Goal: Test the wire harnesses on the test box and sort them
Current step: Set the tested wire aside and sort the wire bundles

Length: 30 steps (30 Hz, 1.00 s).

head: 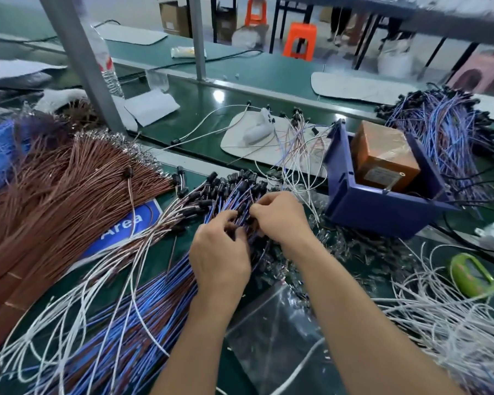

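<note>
Your left hand (220,252) and right hand (283,218) are in the harness bundle (154,303)
Curled fingers of both pinch its blue wires at centre, beside the black plugs (240,181); the orange box (382,155) sits in the blue bin (382,212) at 2 o'clock.

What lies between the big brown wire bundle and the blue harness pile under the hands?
In the head view, a blue "Area" sign lies flat there, partly hidden by the brown wire bundle.
</note>
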Available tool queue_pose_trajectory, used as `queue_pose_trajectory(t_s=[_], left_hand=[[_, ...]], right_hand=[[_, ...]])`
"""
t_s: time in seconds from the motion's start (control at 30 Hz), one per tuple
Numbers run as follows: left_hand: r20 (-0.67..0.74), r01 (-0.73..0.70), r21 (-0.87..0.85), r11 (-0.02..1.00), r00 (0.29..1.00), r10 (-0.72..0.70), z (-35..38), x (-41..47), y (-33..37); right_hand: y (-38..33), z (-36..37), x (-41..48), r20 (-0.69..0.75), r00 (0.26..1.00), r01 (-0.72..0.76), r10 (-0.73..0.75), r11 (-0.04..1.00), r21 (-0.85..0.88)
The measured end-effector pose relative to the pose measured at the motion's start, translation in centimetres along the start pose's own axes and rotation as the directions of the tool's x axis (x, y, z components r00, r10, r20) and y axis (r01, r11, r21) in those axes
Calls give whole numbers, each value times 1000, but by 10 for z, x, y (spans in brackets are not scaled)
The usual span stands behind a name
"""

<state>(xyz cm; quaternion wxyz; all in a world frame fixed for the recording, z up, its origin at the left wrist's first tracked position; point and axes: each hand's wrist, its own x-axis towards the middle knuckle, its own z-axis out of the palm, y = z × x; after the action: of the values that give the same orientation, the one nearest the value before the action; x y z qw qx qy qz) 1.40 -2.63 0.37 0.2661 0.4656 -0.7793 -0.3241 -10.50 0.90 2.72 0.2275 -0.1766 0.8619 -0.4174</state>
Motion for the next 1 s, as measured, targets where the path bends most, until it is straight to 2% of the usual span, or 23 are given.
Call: queue_pose_trajectory(t_s=[0.1, 0.17, 0.23, 0.3, 0.33, 0.37, 0.43, 0.47, 0.53, 0.6, 0.67, 0.73, 0.77, 0.83, 0.9, 0.93, 0.97, 1.0], left_hand=[[-5, -82, 61, 995, 997, 82, 1, 0, 0], [-35, -65, 65, 996, 997, 68, 0, 0, 1], [-91, 13, 14, 1000, 996, -12, -2, 3, 0], [-157, 67, -116, 991, 984, -84, -4, 5, 1], [-174, 46, -185, 982, 982, -79, -5, 5, 3], [-177, 2, -235, 972, 983, -45, -5, 3, 6], [-118, -126, -253, 959, 988, 99, -3, -3, 16], [-66, -201, -231, 952, 979, 191, -1, -6, 22], [22, -335, -199, 921, 938, 346, 1, -14, 35], [120, -399, -236, 886, 893, 434, -4, -19, 48], [265, -352, -363, 863, 849, 457, -8, -21, 56], [443, -151, -522, 840, 793, 418, -10, -22, 61], [532, -34, -576, 817, 743, 406, -10, -24, 62], [674, 82, -560, 824, 624, 396, -9, -25, 63], [755, -5, -440, 898, 539, 373, -7, -25, 60], [770, -73, -376, 924, 530, 355, -8, -24, 58], [766, -138, -310, 941, 551, 333, -9, -22, 57], [736, -198, -239, 951, 602, 310, -11, -20, 56]], right_hand=[[6, -4, -2, 50, 998, -37, 28, 981, 191], [10, -8, -6, 68, 997, -53, 36, 961, 273], [14, -12, -10, 22, 1000, -24, 20, 976, 214], [17, -16, -15, -123, 992, 34, -32, 999, 13], [16, -20, -22, -187, 979, 67, -75, 997, -48], [14, -23, -28, -191, 974, 113, -119, 993, -43], [11, -28, -43, -48, 985, 172, -166, 968, 183], [10, -30, -50, 10, 986, 156, -167, 940, 305], [15, -37, -62, -65, 983, 184, -173, 890, 417], [21, -51, -72, -234, 964, 236, -127, 811, 535], [32, -71, -83, -345, 938, 241, 23, 672, 701], [43, -97, -93, -364, 919, 239, 151, 521, 819], [48, -110, -98, -346, 919, 239, 190, 428, 872], [62, -138, -106, -308, 917, 260, 254, 206, 943], [80, -164, -115, -305, 905, 312, 298, 27, 950], [90, -177, -119, -316, 900, 332, 300, -4, 943], [97, -188, -122, -332, 897, 344, 290, 10, 939], [105, -197, -124, -361, 891, 356, 275, 72, 932]])
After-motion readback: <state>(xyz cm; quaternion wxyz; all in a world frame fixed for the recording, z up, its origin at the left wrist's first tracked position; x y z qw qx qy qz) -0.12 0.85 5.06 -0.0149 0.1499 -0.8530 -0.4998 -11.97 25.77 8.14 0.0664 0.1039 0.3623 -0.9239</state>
